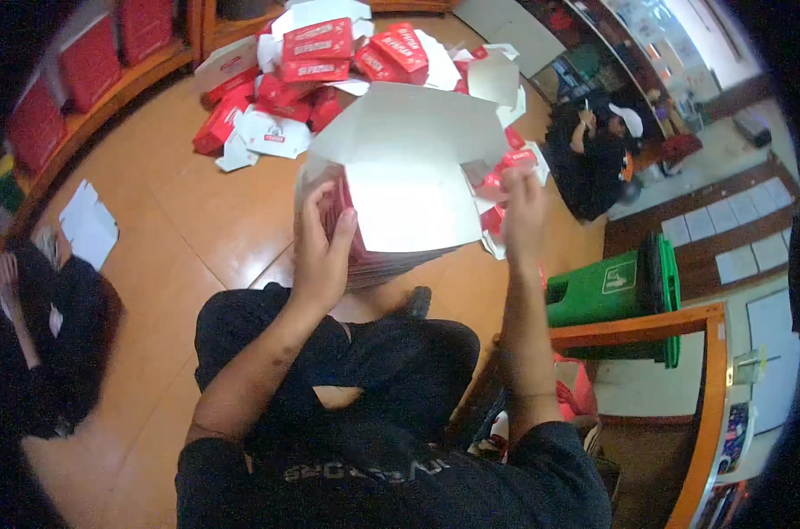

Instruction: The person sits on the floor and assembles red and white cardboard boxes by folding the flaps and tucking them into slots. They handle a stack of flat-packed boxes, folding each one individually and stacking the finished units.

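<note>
In front of me is a partly folded cardboard box (409, 198), white inside and red outside, with its large back flap standing up. It rests on a stack of flat cardboard blanks (382, 271). My left hand (323, 251) grips the box's left wall, thumb toward the inside and fingers outside. My right hand (523, 198) is raised beside the box's right flap with its fingers curled. Motion blurs those fingers, so whether they touch the flap does not show.
Beyond the stack lies a pile of folded red and white boxes (316, 70). One person (594, 150) sits at the far right, another (47, 335) at the left near a loose white blank (89, 225). A green bin (607, 282) and a wooden frame (638, 326) stand at my right.
</note>
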The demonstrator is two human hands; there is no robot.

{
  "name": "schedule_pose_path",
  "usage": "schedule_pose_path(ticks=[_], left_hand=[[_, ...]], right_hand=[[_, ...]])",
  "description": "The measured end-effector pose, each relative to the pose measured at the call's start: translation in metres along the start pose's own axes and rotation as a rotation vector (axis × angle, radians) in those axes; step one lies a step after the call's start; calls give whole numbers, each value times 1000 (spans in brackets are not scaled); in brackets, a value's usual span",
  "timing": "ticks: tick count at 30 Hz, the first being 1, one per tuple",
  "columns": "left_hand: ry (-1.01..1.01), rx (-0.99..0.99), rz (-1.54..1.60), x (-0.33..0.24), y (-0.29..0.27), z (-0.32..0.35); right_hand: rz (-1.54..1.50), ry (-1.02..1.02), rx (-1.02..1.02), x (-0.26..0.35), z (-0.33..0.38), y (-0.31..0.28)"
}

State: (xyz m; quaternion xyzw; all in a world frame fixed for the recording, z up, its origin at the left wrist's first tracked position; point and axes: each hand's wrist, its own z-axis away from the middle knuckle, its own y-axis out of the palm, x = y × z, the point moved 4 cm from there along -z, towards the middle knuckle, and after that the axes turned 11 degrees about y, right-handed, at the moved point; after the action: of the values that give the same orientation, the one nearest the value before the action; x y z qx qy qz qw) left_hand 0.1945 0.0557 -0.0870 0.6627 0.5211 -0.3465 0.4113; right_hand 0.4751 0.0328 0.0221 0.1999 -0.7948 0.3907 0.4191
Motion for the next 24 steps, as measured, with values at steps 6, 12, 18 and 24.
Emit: schedule_pose_path(ticks=[6, 12, 18, 24], left_hand=[[-88, 110, 89, 15, 20, -20], [-281, 144, 312, 31, 31, -58], [-306, 118, 259, 32, 30, -48], [-294, 124, 246, 26, 34, -31]], right_hand=[[-357, 478, 360, -51, 55, 38], [-501, 360, 263, -69, 24, 62], [-472, 389, 276, -73, 31, 63], [-491, 372, 285, -74, 51, 54]])
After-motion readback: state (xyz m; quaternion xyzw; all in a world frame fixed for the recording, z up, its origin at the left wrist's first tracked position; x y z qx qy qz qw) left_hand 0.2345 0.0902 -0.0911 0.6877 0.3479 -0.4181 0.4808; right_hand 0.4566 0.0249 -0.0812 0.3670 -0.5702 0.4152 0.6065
